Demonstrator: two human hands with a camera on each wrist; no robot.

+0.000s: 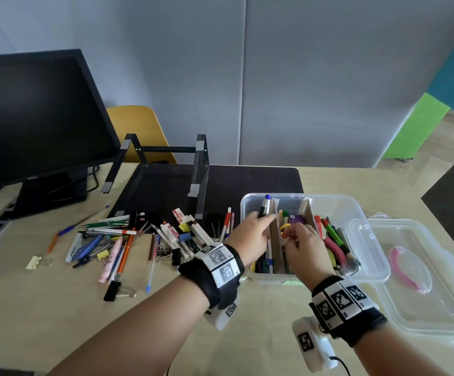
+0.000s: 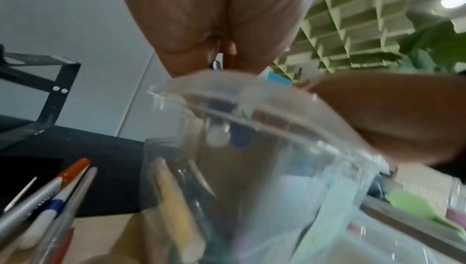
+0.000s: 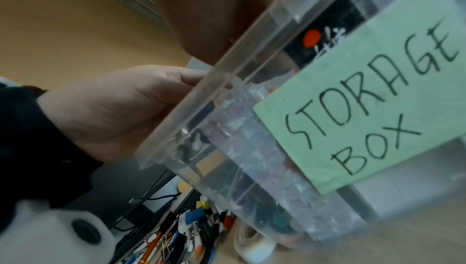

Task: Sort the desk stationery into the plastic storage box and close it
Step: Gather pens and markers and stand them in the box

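Note:
The clear plastic storage box (image 1: 329, 198) stands open on the desk, split by cardboard dividers (image 1: 274, 232) and part full of pens and markers. A green label (image 3: 365, 99) reads STORAGE BOX. My left hand (image 1: 263, 219) grips a black and silver pen with a blue cap (image 1: 266, 206) above the left compartment. My right hand (image 1: 291, 236) reaches into the middle compartment with curled fingers, beside a yellow ring (image 1: 285, 227). Whether it holds anything is hidden. The clear lid (image 1: 424, 267) lies to the right of the box.
A pile of loose pens, binder clips and erasers (image 1: 139, 240) covers the desk left of the box. Behind it stand a black laptop stand (image 1: 166, 164) on a dark mat (image 1: 247, 180) and a monitor (image 1: 30, 118). A pink curved item (image 1: 405, 270) lies at the lid.

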